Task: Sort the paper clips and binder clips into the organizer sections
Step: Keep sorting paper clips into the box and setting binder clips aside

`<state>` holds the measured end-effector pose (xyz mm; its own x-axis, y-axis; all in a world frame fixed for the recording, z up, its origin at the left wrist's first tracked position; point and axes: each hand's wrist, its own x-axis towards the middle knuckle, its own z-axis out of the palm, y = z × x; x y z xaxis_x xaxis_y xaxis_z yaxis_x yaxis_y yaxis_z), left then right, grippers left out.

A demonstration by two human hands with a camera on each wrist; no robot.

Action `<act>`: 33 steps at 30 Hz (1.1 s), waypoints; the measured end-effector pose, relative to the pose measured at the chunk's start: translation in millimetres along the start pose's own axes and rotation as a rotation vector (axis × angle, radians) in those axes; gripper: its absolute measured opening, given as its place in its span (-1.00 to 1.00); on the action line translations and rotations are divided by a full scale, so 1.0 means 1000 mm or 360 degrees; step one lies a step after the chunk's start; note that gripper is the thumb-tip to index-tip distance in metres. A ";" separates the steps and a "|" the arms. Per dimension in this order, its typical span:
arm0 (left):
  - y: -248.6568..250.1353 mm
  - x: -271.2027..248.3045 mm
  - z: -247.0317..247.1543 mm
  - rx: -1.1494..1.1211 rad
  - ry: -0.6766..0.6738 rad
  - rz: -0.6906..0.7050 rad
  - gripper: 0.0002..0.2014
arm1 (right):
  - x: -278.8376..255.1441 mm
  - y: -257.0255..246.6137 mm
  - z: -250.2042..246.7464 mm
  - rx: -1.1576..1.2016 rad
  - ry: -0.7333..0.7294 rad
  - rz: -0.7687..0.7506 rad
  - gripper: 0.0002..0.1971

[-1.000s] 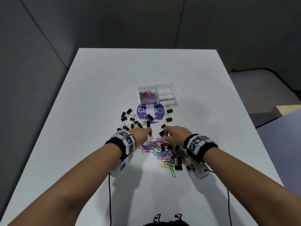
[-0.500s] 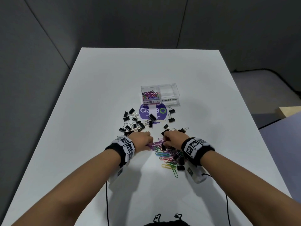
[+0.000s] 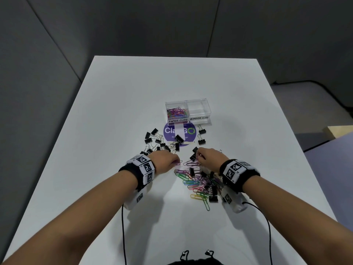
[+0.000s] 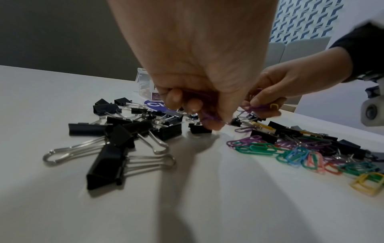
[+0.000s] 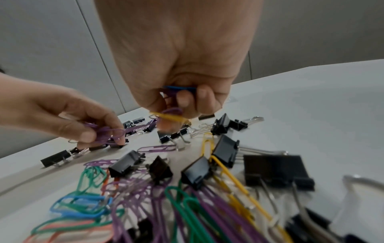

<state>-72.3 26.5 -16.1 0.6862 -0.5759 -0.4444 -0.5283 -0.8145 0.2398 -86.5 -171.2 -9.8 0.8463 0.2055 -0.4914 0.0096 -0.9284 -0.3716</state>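
Observation:
A clear two-section organizer [image 3: 188, 112] stands mid-table; its left section, labelled PAPER CLIPS, holds coloured paper clips [image 3: 176, 112], and the BINDER CLIPS section looks empty. A mixed pile of coloured paper clips [image 3: 198, 183] and black binder clips lies below my hands. My left hand [image 3: 168, 161] pinches purple paper clips [image 4: 207, 115] just above the table. My right hand [image 3: 207, 158] grips purple, yellow and blue paper clips [image 5: 173, 113] in curled fingers. More black binder clips [image 3: 158, 142] lie scattered to the left.
A round purple sticker [image 3: 179, 131] lies on the white table [image 3: 133, 92] in front of the organizer, with one binder clip on it. Two binder clips [image 3: 201, 135] lie to its right. Cables [image 3: 123, 226] trail from both wrist cameras toward me.
Both hands have closed in on the upper edge of the paper clip pile and now hold clips. The head view has shifted slightly.

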 end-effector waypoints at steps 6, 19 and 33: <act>-0.005 0.003 -0.005 -0.0121 -0.0001 -0.0097 -0.70 | 0.006 -0.001 -0.004 0.0115 0.0074 -0.0022 -0.68; -0.060 0.033 -0.094 -0.0271 0.0412 -0.0269 -0.62 | 0.077 -0.049 -0.097 0.0363 0.0473 -0.0258 -0.75; -0.095 0.076 -0.109 -0.0276 0.0481 -0.0301 -0.67 | 0.143 -0.065 -0.095 -0.0035 0.0128 -0.0333 -0.53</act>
<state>84.6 53.1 21.5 0.8934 -0.3880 -0.2266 -0.3037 -0.8931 0.3319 84.1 -110.5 19.0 0.8644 0.3699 -0.3407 0.2003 -0.8747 -0.4414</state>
